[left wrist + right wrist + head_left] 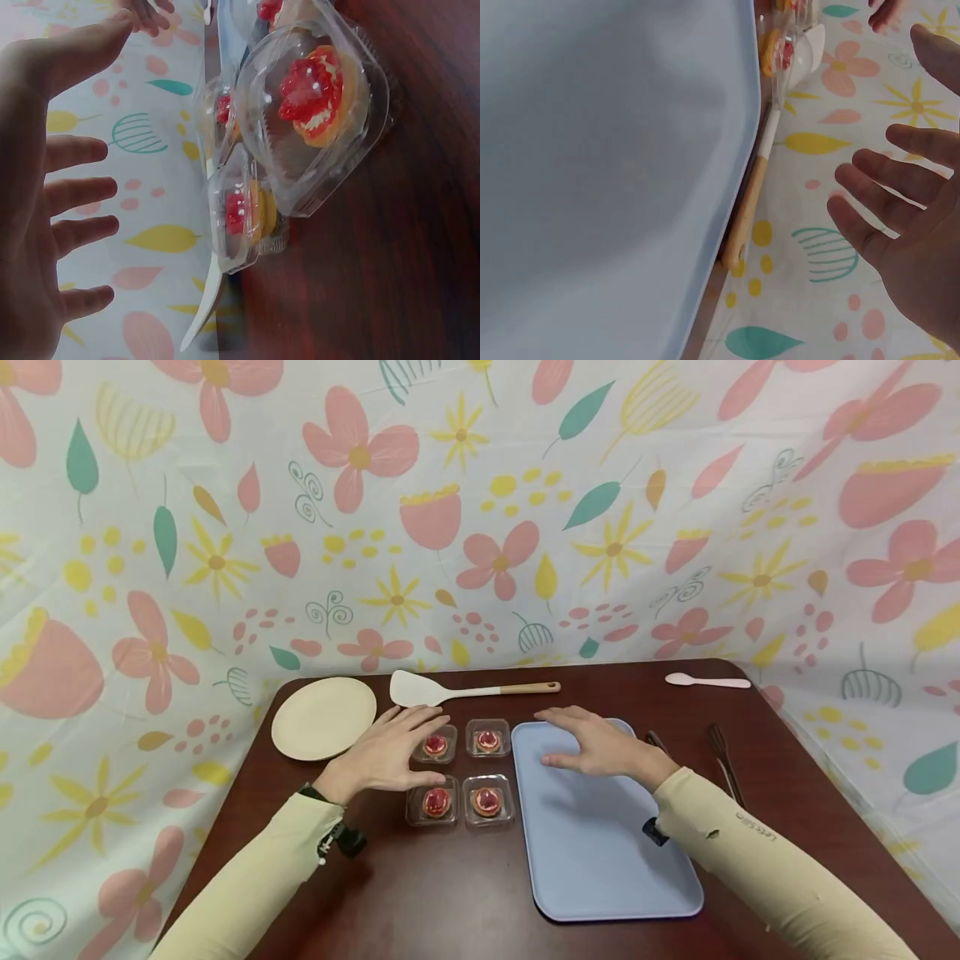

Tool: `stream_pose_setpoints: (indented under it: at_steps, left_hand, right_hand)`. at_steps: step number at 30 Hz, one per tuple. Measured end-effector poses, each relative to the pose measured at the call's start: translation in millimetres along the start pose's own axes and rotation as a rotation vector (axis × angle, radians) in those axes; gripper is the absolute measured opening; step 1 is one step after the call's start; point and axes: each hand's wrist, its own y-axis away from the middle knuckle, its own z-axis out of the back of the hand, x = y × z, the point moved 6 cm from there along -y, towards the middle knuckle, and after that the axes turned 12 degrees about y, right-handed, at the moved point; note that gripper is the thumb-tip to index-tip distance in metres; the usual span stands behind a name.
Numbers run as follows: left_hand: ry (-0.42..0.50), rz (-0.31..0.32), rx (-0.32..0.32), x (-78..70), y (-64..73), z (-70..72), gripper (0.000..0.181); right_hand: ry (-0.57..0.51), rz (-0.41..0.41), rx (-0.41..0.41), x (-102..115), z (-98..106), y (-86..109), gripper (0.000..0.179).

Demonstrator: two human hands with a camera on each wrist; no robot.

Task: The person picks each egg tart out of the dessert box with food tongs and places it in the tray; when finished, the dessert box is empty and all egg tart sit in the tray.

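My left hand is held with its fingers spread above the left side of a group of tarts, holding nothing. Several red-topped tarts sit in clear plastic boxes, among them a near-left tart and a near-right tart; the far-left tart is partly behind the left hand's fingers. In the left wrist view, a tart shows large inside its domed box. My right hand hovers with fingers extended over the far end of a light blue tray, its grasp empty.
A cream plate lies at the far left. Behind the tarts is a white spatula with a wooden handle. A pink spoon lies far right, and a dark fork is beside the tray, partly behind the right sleeve. A floral cloth hangs behind.
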Motion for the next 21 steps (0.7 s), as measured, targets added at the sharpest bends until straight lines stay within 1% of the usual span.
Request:
stream_pose_setpoints:
  at_steps: [3, 5, 8, 12, 15, 18, 21]
  left_hand:
    - [-0.005, -0.020, 0.000, -2.9, -1.8, -1.7, 0.092]
    - [-0.004, -0.028, 0.000, -4.5, -2.2, -3.9, 0.091]
    - [0.020, -0.029, 0.002, -5.3, -1.6, -9.0, 0.089]
    - [0.050, -0.037, 0.010, -6.2, -1.7, -16.4, 0.087]
    - [0.068, -0.056, 0.015, -9.0, -3.4, -20.6, 0.085]
    - [0.084, -0.062, 0.020, -11.9, -5.3, -23.7, 0.082]
    - [0.086, -0.053, 0.042, -13.9, -6.3, -28.1, 0.081]
  right_hand:
    - [-0.018, -0.004, 0.002, 4.2, -3.7, -2.2, 0.067]
    - [-0.038, -0.007, 0.018, 7.5, -7.3, -3.8, 0.065]
    - [-0.057, 0.001, 0.045, 12.6, -15.2, -6.1, 0.062]
    - [-0.066, 0.056, 0.033, 21.0, -22.7, -10.6, 0.051]
    - [-0.077, 0.093, 0.020, 27.3, -24.9, -14.3, 0.042]
    - [-0.092, 0.117, 0.019, 32.1, -27.2, -18.1, 0.038]
    - [-0.116, 0.127, 0.026, 35.8, -31.9, -21.4, 0.036]
